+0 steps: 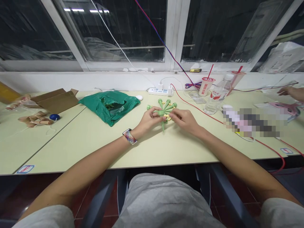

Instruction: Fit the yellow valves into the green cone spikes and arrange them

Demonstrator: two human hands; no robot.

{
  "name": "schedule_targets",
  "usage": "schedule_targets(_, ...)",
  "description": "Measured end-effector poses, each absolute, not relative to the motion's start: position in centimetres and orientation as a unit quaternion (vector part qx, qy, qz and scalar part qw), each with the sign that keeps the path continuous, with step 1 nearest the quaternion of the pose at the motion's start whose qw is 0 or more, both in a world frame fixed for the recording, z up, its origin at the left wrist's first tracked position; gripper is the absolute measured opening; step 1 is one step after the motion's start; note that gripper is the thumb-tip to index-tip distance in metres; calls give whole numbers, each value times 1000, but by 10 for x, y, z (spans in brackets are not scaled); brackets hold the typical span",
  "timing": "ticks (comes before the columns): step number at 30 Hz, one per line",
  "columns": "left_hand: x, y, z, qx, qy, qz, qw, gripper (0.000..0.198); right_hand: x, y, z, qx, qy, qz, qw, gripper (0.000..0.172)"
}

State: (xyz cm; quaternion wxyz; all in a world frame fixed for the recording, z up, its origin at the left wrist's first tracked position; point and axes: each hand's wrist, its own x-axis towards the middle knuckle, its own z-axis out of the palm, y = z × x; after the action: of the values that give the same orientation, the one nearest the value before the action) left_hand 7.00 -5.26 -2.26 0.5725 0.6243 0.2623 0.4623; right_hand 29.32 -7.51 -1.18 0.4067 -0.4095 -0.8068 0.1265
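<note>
Green, tapered plastic spikes [168,102] lie fanned at the centre of the frame on the pale yellow-green desk [142,155], heads outward, perhaps to keep each within easy reach. Your left hand [148,121] is closed on one capped green spike [161,112], point toward the bottom of the frame, apparently steadying it, while your right hand [185,120] pinches a small yellow plastic piece [167,117] beside it.

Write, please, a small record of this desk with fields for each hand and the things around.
Left hand: holds a green cone, tip down
Right hand: at a small yellow part; grip unclear
Behind hands: more green cones, fanned out
Left side: green bag, cardboard box, blue ball
Right side: water bottle, cups with red straws
</note>
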Motion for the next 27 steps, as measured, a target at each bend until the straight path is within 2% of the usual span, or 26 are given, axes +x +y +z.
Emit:
schedule_targets(1,70,-53,-22,625,261,461,574,41,293,-76,-12,-395,-813,115,411,40)
schedule_targets(3,71,-55,-21,627,262,452,578,42,294,-77,-11,-378,-824,100,411,39)
schedule_targets(6,73,-58,-19,624,263,441,588,43,295,-79,-11,-394,-824,95,396,55)
schedule_targets(10,74,-63,-17,626,258,440,590,41,297,-80,-12,-365,-851,50,374,42)
schedule_targets(15,76,-66,-17,627,269,432,590,45,300,-78,-13,-355,-848,-9,394,54)
schedule_targets(19,75,-65,-18,637,268,424,585,44,301,-79,-13,-333,-871,-53,357,45)
schedule_targets(25,75,-66,-15,619,259,444,594,43,291,-83,-15,-378,-849,39,367,49)
schedule_targets(27,74,-67,-14,607,249,434,617,42,290,-84,-18,-362,-854,4,374,45)
